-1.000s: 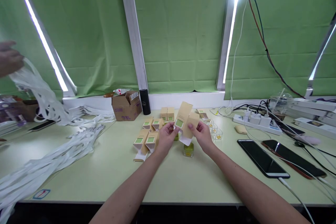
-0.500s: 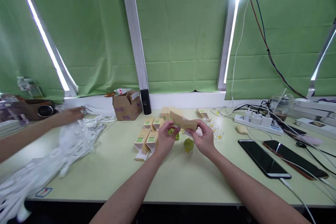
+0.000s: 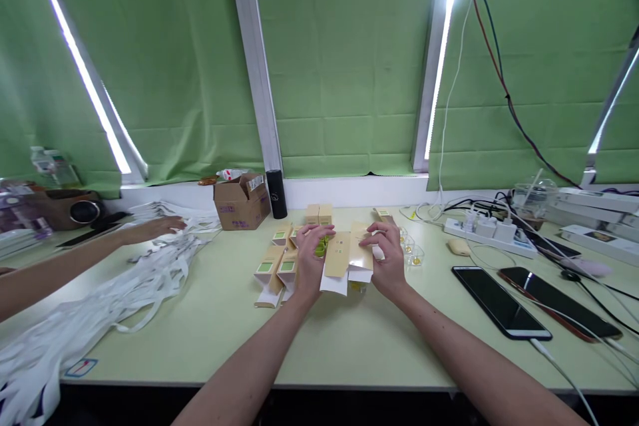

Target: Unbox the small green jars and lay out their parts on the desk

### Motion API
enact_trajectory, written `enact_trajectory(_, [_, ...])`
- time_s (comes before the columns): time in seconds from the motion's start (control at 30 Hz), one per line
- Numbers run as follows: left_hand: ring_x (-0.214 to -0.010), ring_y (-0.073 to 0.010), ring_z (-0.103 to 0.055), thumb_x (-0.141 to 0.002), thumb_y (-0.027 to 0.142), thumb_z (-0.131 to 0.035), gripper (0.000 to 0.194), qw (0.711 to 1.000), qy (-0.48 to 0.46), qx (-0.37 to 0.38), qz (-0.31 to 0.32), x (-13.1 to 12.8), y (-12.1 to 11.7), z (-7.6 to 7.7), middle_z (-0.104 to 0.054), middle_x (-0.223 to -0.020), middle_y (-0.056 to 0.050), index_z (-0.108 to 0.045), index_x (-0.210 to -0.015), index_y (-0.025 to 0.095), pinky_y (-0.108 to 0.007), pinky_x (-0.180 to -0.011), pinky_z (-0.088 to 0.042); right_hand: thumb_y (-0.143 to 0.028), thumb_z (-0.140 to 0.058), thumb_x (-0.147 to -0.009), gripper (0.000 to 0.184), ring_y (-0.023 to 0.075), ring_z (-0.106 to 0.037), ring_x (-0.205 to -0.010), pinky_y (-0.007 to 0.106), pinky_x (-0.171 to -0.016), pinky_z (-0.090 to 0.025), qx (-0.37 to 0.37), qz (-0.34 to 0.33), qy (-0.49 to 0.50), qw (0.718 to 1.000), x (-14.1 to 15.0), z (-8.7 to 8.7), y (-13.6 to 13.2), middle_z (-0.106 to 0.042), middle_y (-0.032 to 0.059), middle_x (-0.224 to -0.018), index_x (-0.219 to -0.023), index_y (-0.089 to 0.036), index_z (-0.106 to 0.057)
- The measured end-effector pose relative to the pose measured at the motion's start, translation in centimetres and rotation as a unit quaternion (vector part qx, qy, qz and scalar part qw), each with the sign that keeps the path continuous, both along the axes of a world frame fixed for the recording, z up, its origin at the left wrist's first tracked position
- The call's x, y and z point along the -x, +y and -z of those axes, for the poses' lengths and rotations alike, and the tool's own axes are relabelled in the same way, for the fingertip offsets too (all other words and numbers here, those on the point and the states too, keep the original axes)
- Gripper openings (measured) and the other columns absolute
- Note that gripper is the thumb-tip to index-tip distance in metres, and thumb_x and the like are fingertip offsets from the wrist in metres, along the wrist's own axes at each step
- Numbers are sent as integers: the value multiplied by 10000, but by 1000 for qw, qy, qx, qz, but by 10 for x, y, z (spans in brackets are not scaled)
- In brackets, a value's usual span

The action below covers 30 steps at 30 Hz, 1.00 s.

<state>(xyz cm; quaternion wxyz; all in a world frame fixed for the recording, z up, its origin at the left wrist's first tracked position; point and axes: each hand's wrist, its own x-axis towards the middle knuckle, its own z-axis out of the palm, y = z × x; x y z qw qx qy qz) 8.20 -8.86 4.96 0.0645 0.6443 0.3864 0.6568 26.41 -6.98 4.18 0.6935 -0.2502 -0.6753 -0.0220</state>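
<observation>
Between my two hands is a tan carton (image 3: pixel 338 254) with white inner flaps hanging toward me. My left hand (image 3: pixel 310 259) grips its left edge, and green pieces show just behind those fingers. My right hand (image 3: pixel 388 258) pinches the right side, thumb and fingers closed on the card. A yellow-green object (image 3: pixel 357 286) is mostly hidden beneath the flaps. Left of my left hand lie several tan boxes (image 3: pixel 270 265) with green-and-white ends, some with flaps out. Small clear containers with yellow centres (image 3: pixel 415 254) sit to the right of my right hand.
A co-worker's arm (image 3: pixel 144 231) reaches over a heap of white straps (image 3: pixel 134 293) at left. A cardboard box (image 3: pixel 240 202) and black cylinder (image 3: pixel 276 194) stand at the back. Two phones (image 3: pixel 500 303), cables and a power strip (image 3: pixel 492 237) occupy the right.
The carton has turned from nearly edge-on to face me, with its white flaps now pointing down over the yellow-green object. The co-worker's hand has moved right across the straps.
</observation>
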Motion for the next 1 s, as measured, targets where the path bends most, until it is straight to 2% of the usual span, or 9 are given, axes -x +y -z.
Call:
enact_trajectory(0.1, [-1245, -333, -485, -790, 265, -792, 199, 1000, 4, -2, 14, -1, 0, -1, -748, -1131, -86, -768, -987, 277, -493, -1104, -384, -177, -632, -895, 92, 277, -605, -1042, 485, -919, -507, 28, -37, -2, 999, 0, 0, -1, -660, 71, -1033, -904, -263, -663])
enact_trajectory(0.2, [-1169, -305, -542, -818, 331, -773, 94, 999, -27, 22, 16, -4, 2, -1, -716, -1052, -88, -755, -879, 260, -434, -1052, -430, -243, -636, -911, 144, 265, -640, -981, 455, -891, -535, 115, -75, 34, 990, 3, 1, -2, -693, 71, -1006, -1053, -266, -641])
enact_trajectory(0.33, [-866, -222, -603, -811, 483, -771, 308, 987, -103, 116, 40, -7, 9, 3, -645, -852, -52, -676, -718, 206, -328, -819, -488, -320, -645, -929, 438, 240, -683, -968, 372, -781, -580, 222, -176, 98, 954, 11, 6, -3, -674, 84, -1119, -1323, -292, -457])
enact_trajectory(0.4, [-760, -194, -589, -806, 543, -758, 368, 974, -130, 173, 73, -7, 13, 6, -641, -766, -37, -683, -757, 186, -298, -722, -474, -331, -641, -932, 454, 214, -688, -913, 348, -731, -585, 240, -184, 90, 949, 12, 8, -2, -633, 97, -1217, -1334, -298, -431])
enact_trajectory(0.5, [-697, -182, -590, -789, 583, -753, 429, 955, -170, 226, 92, -5, 18, 8, -678, -760, -42, -707, -856, 161, -281, -637, -447, -330, -646, -924, 322, 208, -662, -923, 370, -756, -591, 212, -110, 22, 971, 9, 9, -1, -536, 128, -1356, -1225, -268, -547])
enact_trajectory(0.57, [-655, -168, -573, -776, 591, -760, 440, 951, -185, 231, 85, -4, 20, 9, -671, -731, -33, -698, -829, 158, -270, -603, -419, -319, -655, -916, 250, 234, -650, -981, 391, -770, -591, 170, -58, -46, 983, 5, 8, -2, -502, 135, -1394, -1155, -257, -612])
enact_trajectory(0.73, [-560, -116, -458, -768, 618, -767, 478, 954, -198, 214, 67, -2, 23, 10, -548, -606, 29, -601, -694, 176, -248, -554, -334, -278, -693, -885, 202, 333, -582, -1140, 472, -852, -556, 20, 40, -206, 978, -3, 0, -6, -638, 117, -1279, -1087, -272, -686])
enact_trajectory(0.87, [-540, -101, -403, -762, 640, -774, 525, 948, -223, 217, 67, -1, 25, 11, -464, -571, 52, -532, -648, 189, -245, -537, -305, -152, -560, -949, 188, 264, -615, -946, 428, -782, -512, -37, 74, -277, 957, -4, -4, -5, -739, 64, -1171, -1006, -266, -699])
enact_trajectory(1.0, [-570, -112, -451, -769, 650, -766, 518, 944, -234, 212, 100, 0, 24, 10, -519, -607, 32, -567, -667, 183, -249, -551, -351, -90, -479, -977, 292, 229, -638, -857, 390, -701, -473, -50, 81, -300, 949, -5, -4, 0, -786, 25, -1120, -989, -267, -711])
